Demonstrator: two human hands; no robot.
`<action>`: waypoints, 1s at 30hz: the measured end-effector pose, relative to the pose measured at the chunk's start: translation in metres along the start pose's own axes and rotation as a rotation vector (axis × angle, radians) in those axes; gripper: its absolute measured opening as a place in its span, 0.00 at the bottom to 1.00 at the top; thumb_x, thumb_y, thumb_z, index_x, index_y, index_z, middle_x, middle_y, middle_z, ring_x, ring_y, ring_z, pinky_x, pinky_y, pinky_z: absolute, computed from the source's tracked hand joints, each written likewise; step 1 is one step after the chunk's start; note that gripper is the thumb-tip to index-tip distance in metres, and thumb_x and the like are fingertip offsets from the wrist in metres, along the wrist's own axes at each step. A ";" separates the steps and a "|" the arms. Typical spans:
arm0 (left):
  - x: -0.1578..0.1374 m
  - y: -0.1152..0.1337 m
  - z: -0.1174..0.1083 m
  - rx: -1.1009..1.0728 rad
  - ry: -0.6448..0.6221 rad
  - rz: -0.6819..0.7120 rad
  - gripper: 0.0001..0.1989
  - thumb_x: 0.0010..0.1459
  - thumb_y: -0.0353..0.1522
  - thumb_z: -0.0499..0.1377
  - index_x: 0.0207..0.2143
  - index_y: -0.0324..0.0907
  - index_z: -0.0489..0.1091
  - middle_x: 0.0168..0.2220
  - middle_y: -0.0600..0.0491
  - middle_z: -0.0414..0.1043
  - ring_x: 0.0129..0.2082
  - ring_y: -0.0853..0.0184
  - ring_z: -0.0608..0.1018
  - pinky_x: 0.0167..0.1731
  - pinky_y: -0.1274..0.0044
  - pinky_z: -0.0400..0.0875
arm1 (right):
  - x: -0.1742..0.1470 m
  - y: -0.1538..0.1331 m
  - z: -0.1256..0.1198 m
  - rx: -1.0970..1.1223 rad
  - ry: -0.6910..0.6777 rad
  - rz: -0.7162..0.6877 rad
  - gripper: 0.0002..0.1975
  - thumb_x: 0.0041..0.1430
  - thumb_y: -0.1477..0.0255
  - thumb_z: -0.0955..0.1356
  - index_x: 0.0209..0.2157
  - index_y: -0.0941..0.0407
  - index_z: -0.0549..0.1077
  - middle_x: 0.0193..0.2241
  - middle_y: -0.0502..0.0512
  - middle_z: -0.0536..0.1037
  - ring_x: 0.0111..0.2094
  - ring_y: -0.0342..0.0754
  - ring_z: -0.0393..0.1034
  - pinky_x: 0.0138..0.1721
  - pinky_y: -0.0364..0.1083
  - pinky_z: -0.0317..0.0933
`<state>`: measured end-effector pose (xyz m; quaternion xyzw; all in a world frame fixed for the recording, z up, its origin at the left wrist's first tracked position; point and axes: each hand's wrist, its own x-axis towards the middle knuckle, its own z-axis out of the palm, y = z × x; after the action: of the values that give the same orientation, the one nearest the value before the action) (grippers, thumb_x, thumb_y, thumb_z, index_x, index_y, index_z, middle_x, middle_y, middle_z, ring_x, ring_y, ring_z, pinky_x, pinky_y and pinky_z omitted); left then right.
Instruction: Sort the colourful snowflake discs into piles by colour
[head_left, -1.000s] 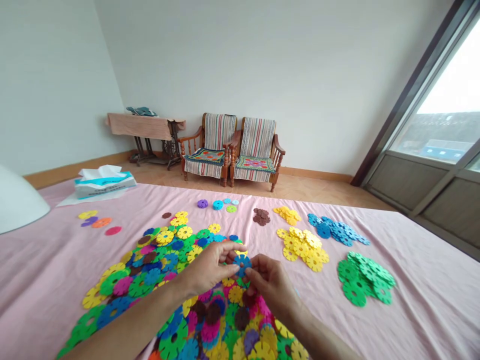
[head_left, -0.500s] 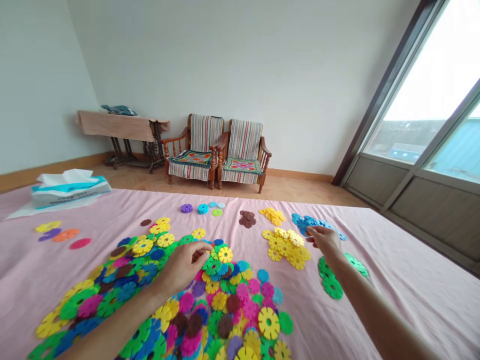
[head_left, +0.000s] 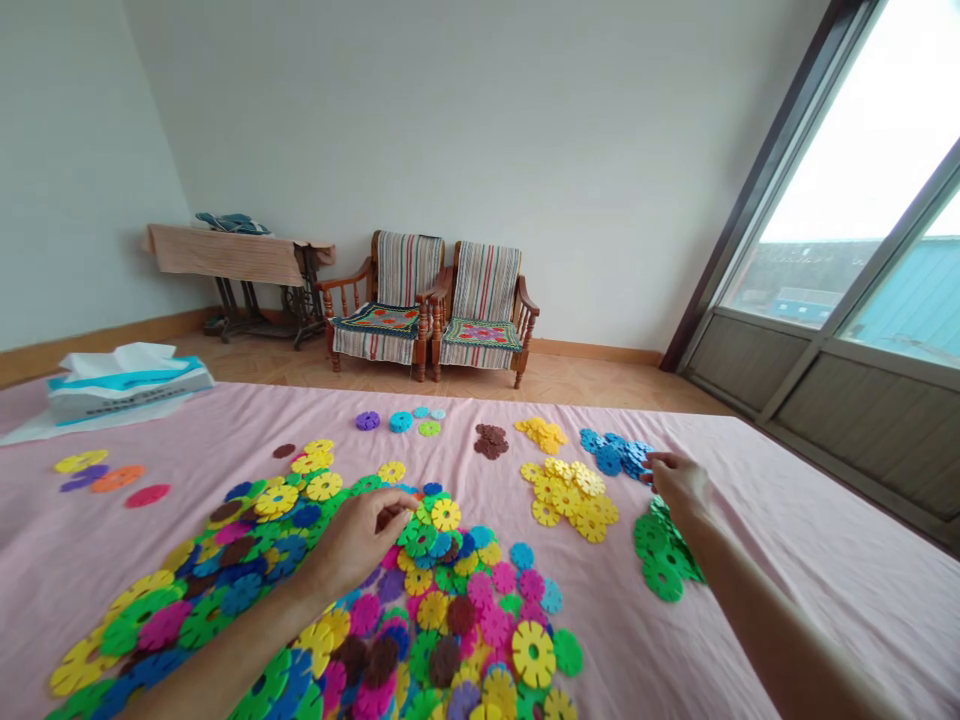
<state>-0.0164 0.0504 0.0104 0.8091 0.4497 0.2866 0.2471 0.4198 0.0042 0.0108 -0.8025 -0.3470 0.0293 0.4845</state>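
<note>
A large mixed heap of flower-shaped plastic discs (head_left: 431, 610) in many colours spreads over the pink cloth. My left hand (head_left: 367, 530) is over the heap's far side, thumb and fingers curled together beside a yellow disc (head_left: 446, 515) and green ones; whatever is in its pinch is hidden. At the right, my right hand (head_left: 679, 483) has its fingers closed, the tips at the right edge of a pile of blue discs (head_left: 611, 455). I cannot make out whether they grip a disc. Below that hand lies a pile of green discs (head_left: 661, 555), partly covered by my forearm.
Yellow discs (head_left: 574, 495), orange-yellow discs (head_left: 541, 433) and brown discs (head_left: 491, 441) form separate piles. Small stacks, including a purple one (head_left: 367, 420), stand farther back. A tissue pack (head_left: 131, 388) lies at the left. Two wooden armchairs (head_left: 484, 300) stand beyond the cloth (head_left: 787, 520).
My right hand has moved right, from the front of the blue pile to its right edge. My left hand keeps its place over the heap. The view has shifted slightly.
</note>
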 end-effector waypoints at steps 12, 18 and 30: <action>-0.004 -0.002 0.001 0.279 -0.007 0.291 0.11 0.55 0.30 0.57 0.41 0.47 0.74 0.45 0.52 0.73 0.48 0.60 0.71 0.50 0.68 0.62 | -0.169 -0.074 0.042 0.095 -0.554 -0.586 0.11 0.55 0.76 0.62 0.36 0.56 0.75 0.31 0.55 0.77 0.32 0.47 0.72 0.35 0.45 0.64; -0.006 0.005 -0.006 0.325 -0.082 0.265 0.08 0.54 0.26 0.55 0.34 0.44 0.73 0.37 0.52 0.74 0.41 0.63 0.73 0.44 0.71 0.63 | -0.208 -0.079 0.046 0.100 -0.652 -0.724 0.13 0.56 0.77 0.64 0.42 0.53 0.74 0.40 0.56 0.75 0.42 0.50 0.67 0.44 0.48 0.60; -0.004 0.005 -0.036 0.453 -0.248 0.103 0.06 0.47 0.25 0.54 0.21 0.41 0.67 0.27 0.54 0.70 0.31 0.66 0.73 0.32 0.78 0.62 | -0.219 -0.075 0.044 0.250 -0.807 -0.745 0.12 0.62 0.75 0.61 0.43 0.51 0.73 0.40 0.53 0.74 0.42 0.47 0.67 0.43 0.45 0.60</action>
<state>-0.0394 0.0499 0.0385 0.8944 0.4270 0.0896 0.0980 0.1978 -0.0693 -0.0160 -0.4873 -0.7588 0.2016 0.3823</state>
